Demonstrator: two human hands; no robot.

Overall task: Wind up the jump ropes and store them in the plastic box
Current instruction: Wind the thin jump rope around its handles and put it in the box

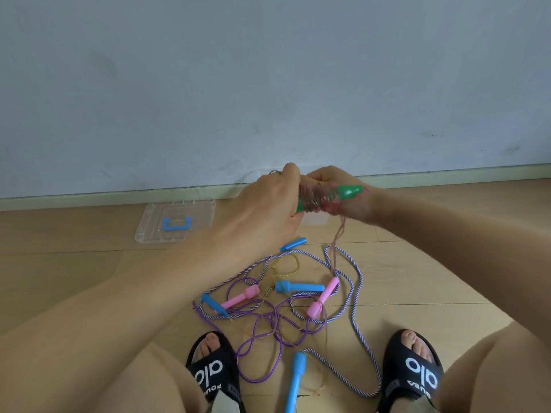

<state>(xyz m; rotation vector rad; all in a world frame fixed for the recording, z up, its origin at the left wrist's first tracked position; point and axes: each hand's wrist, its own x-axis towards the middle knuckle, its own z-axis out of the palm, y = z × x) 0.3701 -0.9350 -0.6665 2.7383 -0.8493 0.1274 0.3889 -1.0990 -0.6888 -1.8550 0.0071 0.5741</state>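
Note:
I hold a pair of green jump-rope handles (347, 192) at chest height, with a clear pinkish cord (313, 198) coiled around them. My left hand (268, 207) grips the left end of the handles. My right hand (343, 186) holds the right part and the cord, whose loose tail (338, 236) hangs to the floor. A tangle of other ropes lies below: a purple cord (262, 338), a striped cord (357, 296), pink handles (323, 296) and blue handles (298, 287). The clear plastic box (313, 219) is mostly hidden behind my hands.
A clear lid with a blue handle (176, 223) lies on the wooden floor at the left, near the wall's skirting. My feet in black slippers (413, 368) flank the rope tangle. A long blue handle (295, 383) lies between them.

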